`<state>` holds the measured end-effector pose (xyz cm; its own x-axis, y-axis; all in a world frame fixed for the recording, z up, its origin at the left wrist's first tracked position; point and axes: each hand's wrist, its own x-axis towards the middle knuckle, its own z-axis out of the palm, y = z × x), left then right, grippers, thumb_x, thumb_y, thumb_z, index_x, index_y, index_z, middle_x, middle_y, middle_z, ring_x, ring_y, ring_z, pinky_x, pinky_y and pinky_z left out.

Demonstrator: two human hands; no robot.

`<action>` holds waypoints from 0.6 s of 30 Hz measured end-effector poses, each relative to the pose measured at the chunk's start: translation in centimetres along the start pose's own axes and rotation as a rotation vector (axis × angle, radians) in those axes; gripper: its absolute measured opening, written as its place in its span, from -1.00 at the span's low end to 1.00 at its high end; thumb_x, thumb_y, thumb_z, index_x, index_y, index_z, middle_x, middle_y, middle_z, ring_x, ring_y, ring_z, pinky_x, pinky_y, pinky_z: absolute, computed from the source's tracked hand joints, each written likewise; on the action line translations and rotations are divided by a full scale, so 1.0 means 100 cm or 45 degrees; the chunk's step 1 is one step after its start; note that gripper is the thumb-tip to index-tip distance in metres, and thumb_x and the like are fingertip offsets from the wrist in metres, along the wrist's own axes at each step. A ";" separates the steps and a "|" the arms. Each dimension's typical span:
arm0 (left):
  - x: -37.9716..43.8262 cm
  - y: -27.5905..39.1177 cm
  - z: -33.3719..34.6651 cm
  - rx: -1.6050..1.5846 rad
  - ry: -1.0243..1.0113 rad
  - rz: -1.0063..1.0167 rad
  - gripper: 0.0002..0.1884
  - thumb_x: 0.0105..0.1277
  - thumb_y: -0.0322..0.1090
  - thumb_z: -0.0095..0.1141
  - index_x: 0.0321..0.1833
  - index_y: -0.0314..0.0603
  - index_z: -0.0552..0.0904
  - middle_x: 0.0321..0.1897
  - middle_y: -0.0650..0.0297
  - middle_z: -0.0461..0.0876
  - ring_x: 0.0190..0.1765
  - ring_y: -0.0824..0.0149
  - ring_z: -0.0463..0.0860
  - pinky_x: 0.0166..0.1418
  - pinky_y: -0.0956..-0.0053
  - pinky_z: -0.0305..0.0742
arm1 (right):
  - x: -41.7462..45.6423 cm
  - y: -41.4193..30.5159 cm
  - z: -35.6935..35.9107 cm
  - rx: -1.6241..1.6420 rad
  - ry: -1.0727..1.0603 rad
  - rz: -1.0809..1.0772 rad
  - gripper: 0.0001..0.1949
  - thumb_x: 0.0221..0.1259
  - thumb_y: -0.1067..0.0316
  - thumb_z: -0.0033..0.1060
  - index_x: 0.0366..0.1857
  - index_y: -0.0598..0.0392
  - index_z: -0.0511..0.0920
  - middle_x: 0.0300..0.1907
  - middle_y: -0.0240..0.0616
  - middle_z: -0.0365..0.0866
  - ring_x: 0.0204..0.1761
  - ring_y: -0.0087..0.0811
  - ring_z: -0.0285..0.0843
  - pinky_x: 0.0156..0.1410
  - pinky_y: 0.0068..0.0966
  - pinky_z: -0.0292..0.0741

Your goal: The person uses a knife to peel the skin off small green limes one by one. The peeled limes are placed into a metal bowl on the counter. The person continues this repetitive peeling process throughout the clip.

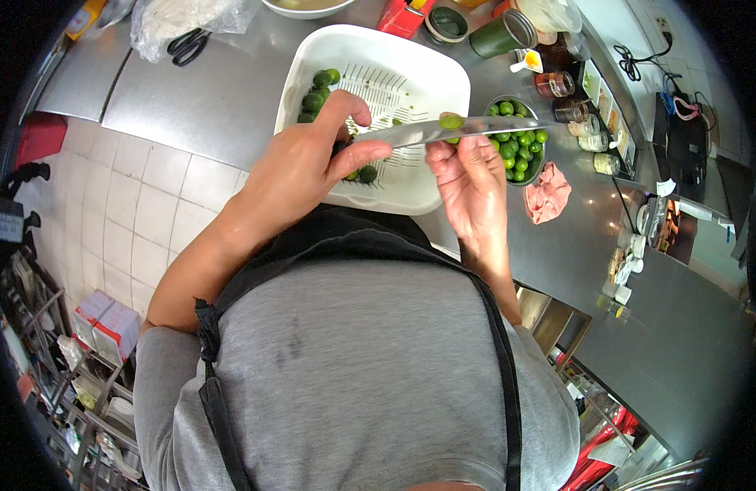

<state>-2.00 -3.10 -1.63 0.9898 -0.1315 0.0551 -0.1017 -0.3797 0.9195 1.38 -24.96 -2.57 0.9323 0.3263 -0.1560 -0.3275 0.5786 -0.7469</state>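
My left hand (295,162) is shut around the handle of a knife, whose long steel blade (411,133) points right. In the fingers of my right hand (473,184) is a small green citrus fruit, mostly hidden behind the blade. A green piece of citrus (451,121) rests against the blade just above those fingertips. Below both hands stands a white slotted plastic basket (408,55). Dark green citrus fruits (316,95) lie along its left side, with small green bits on its bottom. To the right, a bowl holds many whole green citrus fruits (520,147).
A crumpled pink cloth (546,193) lies right of the bowl on the steel counter (187,104). Glass jars (554,85) line the right side. At the back are a green cup (500,37), a red container (404,17), black-handled scissors (189,46) and a plastic bag (187,21).
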 end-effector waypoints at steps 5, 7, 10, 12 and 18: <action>-0.002 0.007 -0.012 -0.136 0.062 0.010 -0.66 0.39 -0.10 0.17 -0.03 -0.15 0.38 -0.54 0.09 0.62 -0.47 0.20 0.63 -0.36 0.42 0.46 | 0.022 -0.051 -0.053 -0.981 0.402 -0.497 -0.68 0.21 0.54 0.30 0.06 0.21 0.58 -0.30 -0.35 0.66 -0.33 -0.63 0.55 -0.18 -0.71 0.47; -0.001 0.012 -0.024 -0.118 0.094 -0.025 -0.68 0.41 -0.12 0.16 -0.03 -0.16 0.39 -0.54 0.10 0.62 -0.48 0.27 0.62 -0.35 0.44 0.46 | 0.034 -0.072 -0.074 -1.325 0.472 -0.429 -0.67 0.17 0.59 0.31 0.04 0.23 0.58 -0.35 -0.40 0.65 -0.37 -0.64 0.54 -0.18 -0.74 0.47; 0.001 0.009 -0.031 -0.119 0.181 -0.030 -0.68 0.42 -0.12 0.15 -0.04 -0.18 0.41 -0.54 0.15 0.58 -0.48 0.37 0.54 -0.37 0.51 0.41 | 0.041 -0.083 -0.079 -1.887 0.487 -0.473 -0.58 0.06 0.64 0.37 0.06 0.16 0.60 -0.17 -0.31 0.58 -0.35 -0.62 0.55 -0.17 -0.67 0.54; 0.002 0.009 -0.037 -0.145 0.200 -0.064 -0.69 0.42 -0.11 0.15 -0.06 -0.19 0.43 -0.53 0.20 0.57 -0.50 0.44 0.48 -0.40 0.55 0.36 | 0.047 -0.075 -0.074 -1.806 0.353 -0.603 -0.53 -0.05 0.65 0.43 0.04 0.11 0.61 -0.06 -0.23 0.48 -0.40 -0.61 0.52 -0.22 -0.64 0.57; -0.006 0.001 -0.035 -0.169 0.334 0.078 -0.67 0.41 -0.06 0.16 -0.07 -0.19 0.47 -0.51 0.24 0.59 -0.49 0.46 0.51 -0.42 0.56 0.38 | 0.059 0.004 0.004 -2.330 -0.456 -0.237 -0.58 0.03 0.59 0.34 0.05 0.06 0.61 -0.26 -0.24 0.63 -0.17 -0.43 0.57 -0.18 -0.56 0.56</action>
<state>-2.30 0.12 -0.22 0.9760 0.0970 0.1949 -0.1651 -0.2533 0.9532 6.68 -22.49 -3.48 0.7804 0.6227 -0.0575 0.5360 -0.7133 -0.4515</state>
